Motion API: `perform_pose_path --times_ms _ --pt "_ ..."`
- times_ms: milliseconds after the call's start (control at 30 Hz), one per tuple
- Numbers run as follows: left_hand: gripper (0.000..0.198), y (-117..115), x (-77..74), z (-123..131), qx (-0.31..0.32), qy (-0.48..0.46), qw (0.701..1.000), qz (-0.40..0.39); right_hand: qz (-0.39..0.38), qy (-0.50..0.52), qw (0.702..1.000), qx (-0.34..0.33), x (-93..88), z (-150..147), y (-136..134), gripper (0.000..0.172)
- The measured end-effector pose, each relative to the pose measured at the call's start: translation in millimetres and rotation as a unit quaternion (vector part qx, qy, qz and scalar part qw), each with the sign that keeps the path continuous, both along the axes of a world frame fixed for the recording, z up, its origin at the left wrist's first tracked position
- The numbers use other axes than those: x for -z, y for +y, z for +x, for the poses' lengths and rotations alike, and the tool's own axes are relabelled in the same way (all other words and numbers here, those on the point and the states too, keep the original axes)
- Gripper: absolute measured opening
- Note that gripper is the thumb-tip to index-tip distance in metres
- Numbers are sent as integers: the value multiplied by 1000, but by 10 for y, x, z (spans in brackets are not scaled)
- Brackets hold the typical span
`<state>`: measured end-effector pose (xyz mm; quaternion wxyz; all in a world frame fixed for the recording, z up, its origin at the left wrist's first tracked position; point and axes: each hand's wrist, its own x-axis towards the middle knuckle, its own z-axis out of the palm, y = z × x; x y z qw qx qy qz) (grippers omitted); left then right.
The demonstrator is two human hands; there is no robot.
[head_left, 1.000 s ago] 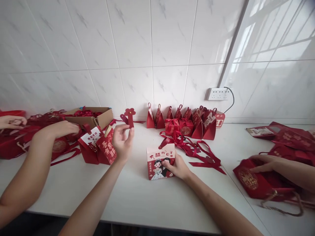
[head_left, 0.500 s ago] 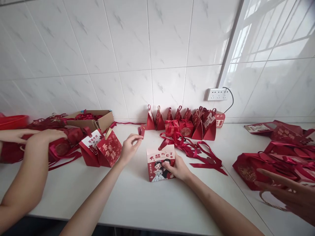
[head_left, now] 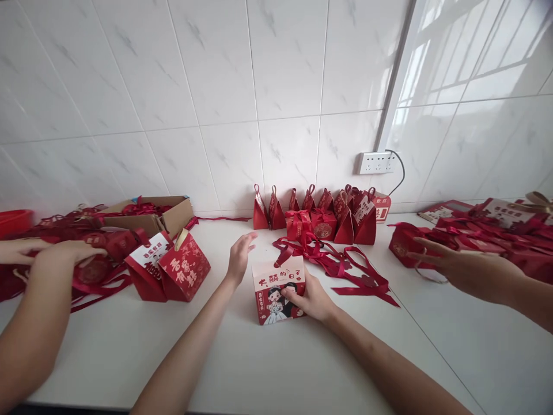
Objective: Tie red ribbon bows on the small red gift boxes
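My right hand [head_left: 314,297] grips a red-and-white gift box [head_left: 280,305] with a cartoon bride and groom on its front, thumb across the picture. At the box's top stands a dark red ribbon loop [head_left: 283,253]. My left hand [head_left: 240,258] is raised above the table to the left of the box, its fingers loosely bent, thumb apart, and no object visible in it. Left of my left forearm stand two folded gift boxes, one with a white flap [head_left: 149,256] and one with gold characters [head_left: 186,265].
Several finished red boxes [head_left: 343,222] line the tiled wall, loose ribbons [head_left: 365,279] before them. A cardboard box [head_left: 177,214] sits back left. Another person's hands [head_left: 71,252] work in the left pile; a further hand [head_left: 469,270] reaches over boxes at right. A socket strip [head_left: 377,163] is on the wall.
The small dark red piece pinched in my left hand is gone, and those fingers have opened. At right, the other person's hand has moved farther back. The view has shifted slightly.
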<state>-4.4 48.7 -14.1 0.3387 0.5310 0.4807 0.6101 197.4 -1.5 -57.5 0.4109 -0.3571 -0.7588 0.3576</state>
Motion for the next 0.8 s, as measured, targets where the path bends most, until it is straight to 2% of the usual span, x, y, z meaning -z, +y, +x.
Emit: perform_pose_path --times_ms 133,233,333,400,500,633,733,800 --pt "55 -255 93 166 67 -69 995 11 -23 4 1000 -5 13 19 -25 39" --pt "56 -433 51 208 133 -92 985 63 -24 -4 1000 9 8 26 -60 37" --pt "46 -548 -46 214 153 -9 983 99 -7 -18 999 34 19 14 -82 37" --pt "34 -585 -83 226 152 46 985 71 0 -18 999 45 45 4 -84 38" --pt "24 -600 -79 268 140 58 987 54 14 -13 998 52 90 2 -86 41" --pt "10 -625 -53 359 111 63 985 119 114 63 988 88 70 3 -120 44" --pt "4 -680 -53 429 105 81 977 164 198 146 958 147 -15 -12 -163 28" --pt "3 -715 -53 461 106 96 972 188 253 169 937 170 -73 -20 -192 25"
